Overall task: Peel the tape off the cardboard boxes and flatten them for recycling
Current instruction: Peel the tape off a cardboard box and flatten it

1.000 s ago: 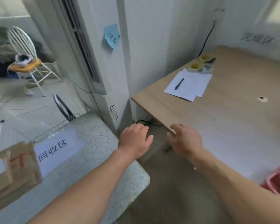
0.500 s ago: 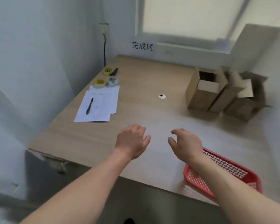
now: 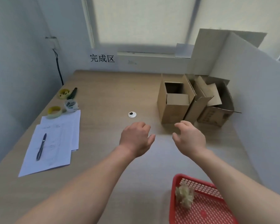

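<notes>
I've got both hands out over the table (image 3: 103, 88), holding nothing. Left hand (image 3: 136, 139) loosely curled, right hand (image 3: 190, 139) fingers relaxed, part spread. Cardboard boxes (image 3: 192, 101) sit just ahead of right hand, flaps up, w/ red basket (image 3: 204, 210) below its forearm.
</notes>
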Demonstrator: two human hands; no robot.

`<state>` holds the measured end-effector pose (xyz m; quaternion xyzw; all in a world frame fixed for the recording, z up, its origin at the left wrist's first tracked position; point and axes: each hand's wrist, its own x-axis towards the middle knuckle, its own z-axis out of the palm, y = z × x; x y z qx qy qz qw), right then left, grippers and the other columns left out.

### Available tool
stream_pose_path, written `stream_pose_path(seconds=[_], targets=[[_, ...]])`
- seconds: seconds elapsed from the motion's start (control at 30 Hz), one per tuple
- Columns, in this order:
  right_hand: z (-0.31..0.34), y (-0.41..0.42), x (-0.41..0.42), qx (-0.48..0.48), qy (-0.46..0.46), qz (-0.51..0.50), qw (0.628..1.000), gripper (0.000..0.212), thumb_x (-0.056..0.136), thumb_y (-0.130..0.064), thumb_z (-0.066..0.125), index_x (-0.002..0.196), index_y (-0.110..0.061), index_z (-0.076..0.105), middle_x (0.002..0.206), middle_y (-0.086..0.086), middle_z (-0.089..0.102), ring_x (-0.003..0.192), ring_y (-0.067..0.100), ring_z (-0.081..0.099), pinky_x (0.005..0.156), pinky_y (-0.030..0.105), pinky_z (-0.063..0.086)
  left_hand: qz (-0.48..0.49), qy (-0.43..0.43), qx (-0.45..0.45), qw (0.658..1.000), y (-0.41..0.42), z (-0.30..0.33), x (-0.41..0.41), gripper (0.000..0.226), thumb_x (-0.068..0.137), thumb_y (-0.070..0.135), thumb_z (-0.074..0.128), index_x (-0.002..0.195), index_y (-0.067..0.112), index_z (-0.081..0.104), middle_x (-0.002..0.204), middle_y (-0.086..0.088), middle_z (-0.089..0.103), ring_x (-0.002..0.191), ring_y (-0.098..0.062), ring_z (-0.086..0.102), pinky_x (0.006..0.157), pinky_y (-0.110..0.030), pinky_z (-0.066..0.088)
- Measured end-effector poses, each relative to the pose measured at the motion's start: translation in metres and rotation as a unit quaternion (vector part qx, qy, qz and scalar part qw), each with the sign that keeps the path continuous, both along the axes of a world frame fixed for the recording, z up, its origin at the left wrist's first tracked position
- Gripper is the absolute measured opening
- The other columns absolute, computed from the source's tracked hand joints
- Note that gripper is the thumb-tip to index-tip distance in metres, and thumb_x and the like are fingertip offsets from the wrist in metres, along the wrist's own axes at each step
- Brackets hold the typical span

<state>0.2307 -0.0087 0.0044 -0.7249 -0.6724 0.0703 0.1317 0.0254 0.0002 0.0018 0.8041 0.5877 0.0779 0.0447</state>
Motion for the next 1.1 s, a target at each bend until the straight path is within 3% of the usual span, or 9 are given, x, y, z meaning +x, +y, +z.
stream_pose_path(seconds=[0.27, 0.4, 0.5, 0.63, 0.73, 0.83, 0.93, 1.0, 1.1], targets=[[-0.005, 0.137, 0.018, 0.001, 0.051, 0.056, 0.997, 0.043, 0.099, -0.032, 0.052, 0.142, -0.024, 0.051, 0.149, 0.003, 0.045, 0.126, 0.028, 0.052, 0.093, 0.041, 0.051, 0.026, 0.034, -0.025, 0.999, 0.097, -0.005, 0.039, 0.041, 0.100, 0.049, 0.040, 0.123, 0.020, 0.059, 0.126, 0.002, 0.057, 0.118, -0.021, 0.050, 0.076, -0.032, 0.035], [-0.020, 0.189, 0.020, -0.036, 0.046, 0.088, 0.994, 0.047, 0.099, -0.032, 0.052, 0.146, -0.031, 0.046, 0.159, 0.005, 0.032, 0.135, 0.031, 0.046, 0.098, 0.042, 0.049, 0.040, 0.040, -0.035, 0.998, 0.131, -0.007, 0.051, 0.042, 0.101, 0.048, 0.040, 0.126, 0.019, 0.058, 0.129, 0.002, 0.056, 0.121, -0.022, 0.049, 0.081, -0.033, 0.038], [-0.037, 0.210, 0.021, -0.069, 0.039, 0.098, 0.992, 0.048, 0.099, -0.032, 0.052, 0.147, -0.029, 0.045, 0.161, 0.004, 0.027, 0.131, 0.032, 0.049, 0.092, 0.040, 0.050, 0.051, 0.047, -0.038, 0.997, 0.148, -0.014, 0.052, 0.045, 0.101, 0.049, 0.037, 0.125, 0.019, 0.059, 0.128, 0.001, 0.057, 0.119, -0.024, 0.051, 0.083, -0.034, 0.040], [-0.060, 0.221, 0.022, -0.027, 0.062, 0.121, 0.990, 0.035, 0.098, -0.028, 0.050, 0.132, -0.020, 0.054, 0.143, -0.002, 0.045, 0.102, 0.031, 0.059, 0.070, 0.034, 0.047, 0.058, 0.034, -0.031, 0.997, 0.159, -0.028, 0.053, 0.074, 0.083, 0.058, 0.011, 0.117, 0.017, 0.064, 0.118, 0.000, 0.061, 0.112, -0.025, 0.055, 0.074, -0.033, 0.037], [-0.065, 0.214, 0.021, 0.031, 0.087, 0.093, 0.991, 0.030, 0.099, -0.027, 0.051, 0.123, -0.015, 0.063, 0.126, -0.001, 0.058, 0.100, 0.030, 0.060, 0.068, 0.032, 0.041, 0.069, 0.004, -0.032, 0.997, 0.164, -0.039, 0.052, 0.056, 0.093, 0.050, 0.027, 0.123, 0.017, 0.062, 0.125, 0.000, 0.059, 0.119, -0.023, 0.053, 0.081, -0.035, 0.044], [-0.066, 0.193, 0.020, 0.092, 0.175, 0.056, 0.979, 0.021, 0.093, -0.027, 0.064, 0.107, -0.017, 0.076, 0.099, -0.002, 0.070, 0.094, 0.026, 0.063, 0.072, 0.034, 0.047, 0.092, -0.039, -0.024, 0.995, 0.164, -0.047, 0.044, 0.044, 0.098, 0.032, 0.046, 0.139, 0.016, 0.049, 0.142, 0.000, 0.048, 0.130, -0.022, 0.042, 0.092, -0.037, 0.043], [-0.073, 0.165, 0.021, 0.125, 0.330, 0.004, 0.936, 0.002, 0.081, -0.021, 0.077, 0.079, -0.022, 0.079, 0.071, -0.016, 0.066, 0.080, 0.014, 0.062, 0.071, 0.026, 0.046, 0.158, -0.091, -0.014, 0.983, 0.155, -0.050, 0.030, 0.066, 0.092, 0.023, 0.053, 0.152, 0.011, 0.028, 0.158, -0.006, 0.028, 0.144, -0.026, 0.024, 0.109, -0.042, 0.035], [-0.071, 0.148, 0.021, 0.132, 0.469, -0.057, 0.871, 0.016, 0.076, -0.022, 0.075, 0.061, -0.019, 0.069, 0.053, -0.018, 0.054, 0.059, 0.006, 0.050, 0.059, 0.021, 0.041, 0.231, -0.132, -0.025, 0.963, 0.145, -0.052, 0.016, 0.081, 0.090, 0.026, 0.055, 0.157, 0.011, 0.013, 0.164, -0.007, 0.013, 0.150, -0.026, 0.012, 0.118, -0.042, 0.023], [-0.069, 0.133, 0.018, 0.162, 0.575, -0.158, 0.786, 0.021, 0.071, -0.026, 0.071, 0.057, -0.013, 0.062, 0.060, 0.001, 0.049, 0.060, 0.013, 0.043, 0.061, 0.027, 0.038, 0.296, -0.200, -0.055, 0.932, 0.123, -0.057, -0.003, 0.093, 0.087, 0.034, 0.059, 0.159, 0.014, 0.004, 0.166, -0.005, 0.010, 0.152, -0.023, 0.012, 0.121, -0.043, 0.022]])
